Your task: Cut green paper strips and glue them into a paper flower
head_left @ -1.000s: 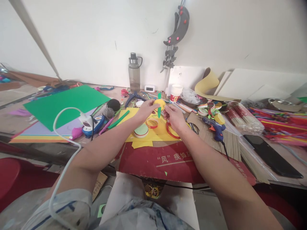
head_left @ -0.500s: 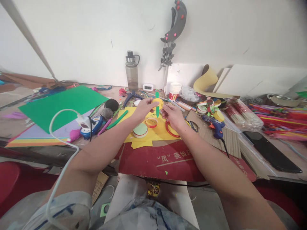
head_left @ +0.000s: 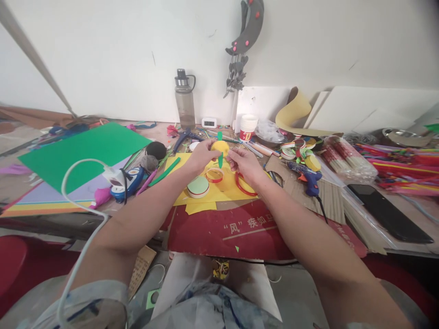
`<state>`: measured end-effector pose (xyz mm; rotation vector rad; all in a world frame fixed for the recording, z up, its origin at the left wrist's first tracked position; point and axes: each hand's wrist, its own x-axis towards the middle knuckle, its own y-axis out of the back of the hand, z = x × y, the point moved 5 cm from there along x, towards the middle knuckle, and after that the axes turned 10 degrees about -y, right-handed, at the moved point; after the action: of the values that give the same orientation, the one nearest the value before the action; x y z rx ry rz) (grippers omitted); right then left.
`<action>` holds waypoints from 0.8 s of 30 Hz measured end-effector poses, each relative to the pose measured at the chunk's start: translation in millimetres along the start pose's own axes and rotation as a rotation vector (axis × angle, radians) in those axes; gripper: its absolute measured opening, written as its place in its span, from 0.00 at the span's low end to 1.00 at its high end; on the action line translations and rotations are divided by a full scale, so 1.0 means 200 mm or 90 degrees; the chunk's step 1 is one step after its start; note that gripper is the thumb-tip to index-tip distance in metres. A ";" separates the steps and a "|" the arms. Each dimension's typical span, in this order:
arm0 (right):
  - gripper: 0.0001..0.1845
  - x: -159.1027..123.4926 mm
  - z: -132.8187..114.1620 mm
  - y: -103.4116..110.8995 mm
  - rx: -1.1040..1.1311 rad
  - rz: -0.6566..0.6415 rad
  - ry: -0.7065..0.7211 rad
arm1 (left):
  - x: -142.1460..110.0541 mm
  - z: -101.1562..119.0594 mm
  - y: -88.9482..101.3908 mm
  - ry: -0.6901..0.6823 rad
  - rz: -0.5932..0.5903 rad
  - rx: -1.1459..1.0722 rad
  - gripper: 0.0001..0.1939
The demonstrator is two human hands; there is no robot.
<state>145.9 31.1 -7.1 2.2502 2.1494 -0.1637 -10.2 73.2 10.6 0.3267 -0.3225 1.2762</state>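
My left hand (head_left: 204, 156) pinches a round yellow craft piece (head_left: 220, 147) by its left side, above the work surface. Green strips (head_left: 220, 161) stick out at its top and bottom. Close by its right edge is my right hand (head_left: 244, 163), thumb and fingertips pressed together; whether they hold anything is too small to tell. Below the hands lies yellow sheet material (head_left: 228, 194). On it rest a pale green disc with a white rim (head_left: 198, 186), a red-and-yellow ring (head_left: 215, 175) and a red loop (head_left: 244, 186).
A red printed board (head_left: 206, 233) lies at the table's front edge. Right are a blue glue gun (head_left: 310, 180) and a black phone (head_left: 391, 212); left, green sheet (head_left: 82, 153) and a white cable (head_left: 65, 183). Behind stand a bottle (head_left: 185, 103) and paper cups (head_left: 247, 127).
My right fingertips have drawn slightly away from the middle of the yellow piece, whose face now shows more fully. The whole view has shifted slightly.
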 end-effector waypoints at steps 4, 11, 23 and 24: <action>0.10 0.05 -0.10 0.19 -0.037 0.102 0.031 | 0.01 -0.01 0.05 0.080 0.068 -0.118 0.14; 0.10 0.03 -0.28 0.48 -0.267 0.357 0.253 | 0.01 -0.04 0.05 0.159 0.137 -0.272 0.13; 0.19 0.08 -0.05 0.38 -0.991 0.244 -0.123 | 0.00 0.00 0.04 0.194 0.177 -0.317 0.10; 0.19 0.09 -0.03 0.38 -1.004 0.238 -0.132 | 0.00 0.00 0.04 0.192 0.178 -0.317 0.09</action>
<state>222.6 45.4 -6.7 1.3856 0.9018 0.8962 -17.5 75.3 10.8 -0.3441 -0.4234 1.4444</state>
